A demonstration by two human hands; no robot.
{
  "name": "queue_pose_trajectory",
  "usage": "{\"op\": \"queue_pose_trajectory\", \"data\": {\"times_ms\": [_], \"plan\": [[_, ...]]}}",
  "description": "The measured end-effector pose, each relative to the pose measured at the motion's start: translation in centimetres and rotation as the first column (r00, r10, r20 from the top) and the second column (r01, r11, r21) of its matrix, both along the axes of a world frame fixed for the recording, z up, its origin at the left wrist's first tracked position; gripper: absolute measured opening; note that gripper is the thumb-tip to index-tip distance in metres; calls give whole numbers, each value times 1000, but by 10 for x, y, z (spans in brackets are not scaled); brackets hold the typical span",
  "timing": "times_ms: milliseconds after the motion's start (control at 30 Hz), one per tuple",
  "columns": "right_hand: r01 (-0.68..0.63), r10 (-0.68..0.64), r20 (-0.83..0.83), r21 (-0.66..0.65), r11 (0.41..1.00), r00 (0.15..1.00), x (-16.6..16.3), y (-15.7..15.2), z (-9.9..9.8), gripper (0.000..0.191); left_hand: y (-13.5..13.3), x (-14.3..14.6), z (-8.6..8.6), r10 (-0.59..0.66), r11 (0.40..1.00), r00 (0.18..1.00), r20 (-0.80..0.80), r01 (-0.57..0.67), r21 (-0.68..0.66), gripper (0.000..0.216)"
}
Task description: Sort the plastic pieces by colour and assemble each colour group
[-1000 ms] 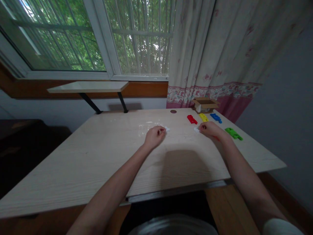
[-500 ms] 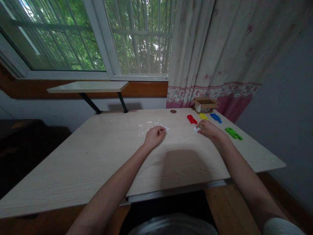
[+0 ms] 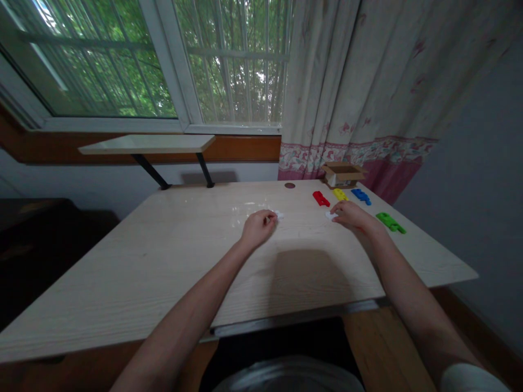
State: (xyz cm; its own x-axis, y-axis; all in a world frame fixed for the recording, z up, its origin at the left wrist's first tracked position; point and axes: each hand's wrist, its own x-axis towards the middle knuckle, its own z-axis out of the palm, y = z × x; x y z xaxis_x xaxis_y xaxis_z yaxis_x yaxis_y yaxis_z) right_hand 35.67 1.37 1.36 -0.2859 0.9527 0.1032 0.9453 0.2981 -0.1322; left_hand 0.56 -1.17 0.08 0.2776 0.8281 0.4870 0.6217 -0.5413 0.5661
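Working at a pale wood-grain desk [image 3: 122, 272], both bare hands resting on its far half. Left hand [image 3: 258, 228]: fingers [image 3: 267, 219] curled and pressed together, tips at a small white scrap [image 3: 279, 215]. Right hand [image 3: 353, 216]: fingers [image 3: 340, 208] bunched, tips on a second small white scrap [image 3: 328, 215]. Can't tell if either scrap is pinched or just touched. Right of the hands: red plastic block [image 3: 321, 198], yellow plastic block [image 3: 340, 194], blue plastic block [image 3: 361, 196], green plastic block [image 3: 391, 222], all lying apart. Open cardboard box [image 3: 342, 175] at far edge, against floral pink-hemmed curtain [image 3: 351, 109].
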Motion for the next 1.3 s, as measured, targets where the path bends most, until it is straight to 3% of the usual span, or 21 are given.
{"op": "queue_pose_trajectory", "data": {"times_ms": [733, 933, 1300], "plan": [[92, -93, -23, -34, 995, 995, -5, -4, 4, 25, 0, 0, 0, 5, 1000, 1000, -11, -5, -22, 18], [25, -27, -47, -55, 998, 999, 1, -2, 3, 24, 0, 0, 1, -4, 1000, 1000, -19, 4, -21, 18], [41, -42, -25, -62, 997, 999, -2, -3, 6, 27, 0, -1, 1, -10, 1000, 1000, -30, 9, -27, 18]]}}
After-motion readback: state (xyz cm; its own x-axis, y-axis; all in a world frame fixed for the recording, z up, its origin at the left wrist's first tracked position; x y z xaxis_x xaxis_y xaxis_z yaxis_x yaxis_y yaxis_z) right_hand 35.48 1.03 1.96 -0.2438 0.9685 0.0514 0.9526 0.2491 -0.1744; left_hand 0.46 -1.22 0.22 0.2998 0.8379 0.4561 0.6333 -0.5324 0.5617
